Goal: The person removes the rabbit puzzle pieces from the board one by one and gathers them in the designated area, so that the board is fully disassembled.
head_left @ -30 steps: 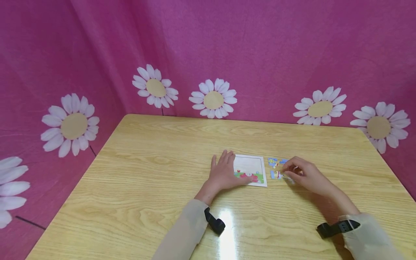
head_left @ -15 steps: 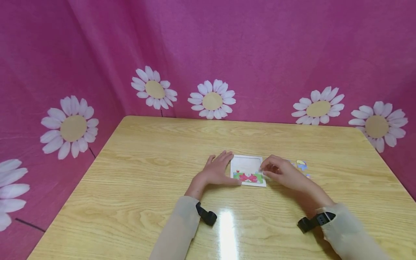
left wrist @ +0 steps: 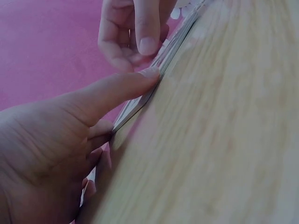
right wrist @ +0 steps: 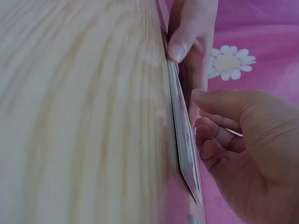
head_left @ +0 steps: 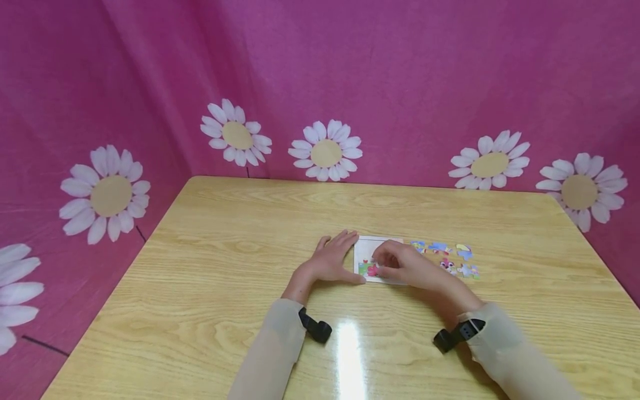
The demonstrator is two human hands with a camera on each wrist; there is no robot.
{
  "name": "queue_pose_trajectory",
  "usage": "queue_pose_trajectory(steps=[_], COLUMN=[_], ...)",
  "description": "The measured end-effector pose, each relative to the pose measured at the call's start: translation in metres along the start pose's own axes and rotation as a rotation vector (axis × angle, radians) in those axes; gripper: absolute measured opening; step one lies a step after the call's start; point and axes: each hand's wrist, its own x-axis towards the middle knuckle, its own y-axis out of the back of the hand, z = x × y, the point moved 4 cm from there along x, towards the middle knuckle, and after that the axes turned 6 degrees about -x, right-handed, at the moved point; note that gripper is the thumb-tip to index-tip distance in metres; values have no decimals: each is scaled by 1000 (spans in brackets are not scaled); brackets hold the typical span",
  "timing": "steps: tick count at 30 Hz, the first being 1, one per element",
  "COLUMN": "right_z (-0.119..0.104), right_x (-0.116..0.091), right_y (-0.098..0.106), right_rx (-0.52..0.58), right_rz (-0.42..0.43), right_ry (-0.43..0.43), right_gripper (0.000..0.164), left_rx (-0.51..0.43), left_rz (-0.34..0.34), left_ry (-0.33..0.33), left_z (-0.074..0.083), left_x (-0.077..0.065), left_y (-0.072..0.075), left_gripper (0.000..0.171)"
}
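Head view: the puzzle tray (head_left: 366,247) lies on the counter (head_left: 250,233), loose puzzle pieces (head_left: 463,251) right of it. The left-hand grip (head_left: 330,263) spreads along the tray's left side; the right-hand grip (head_left: 409,268) curls over the tray, apparently fitting a piece.

Left wrist view: the left-hand grip's thumb rests on the tray's near edge.

Right wrist view: thumb and fingertips bunch beside the tray's face; I cannot tell whether they pinch anything. The next move probably calls for aligning, then pressing flat.
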Motion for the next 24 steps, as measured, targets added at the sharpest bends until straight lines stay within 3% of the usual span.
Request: queue_pose_trajectory(steps=[8,24], right_z=[-6,-8], right_x=[9,14], right_y=[-9,-12], right_rx=[-33,-14], right_rz=[7,-48], right_ry=[16,-62], right_gripper=[17,21], left_rx=[12,6], left_rz=[-1,11], left_ry=[0,-7], left_z=[0,-1], left_x=[0,0], left_y=[0,-1], left_gripper=[104,103])
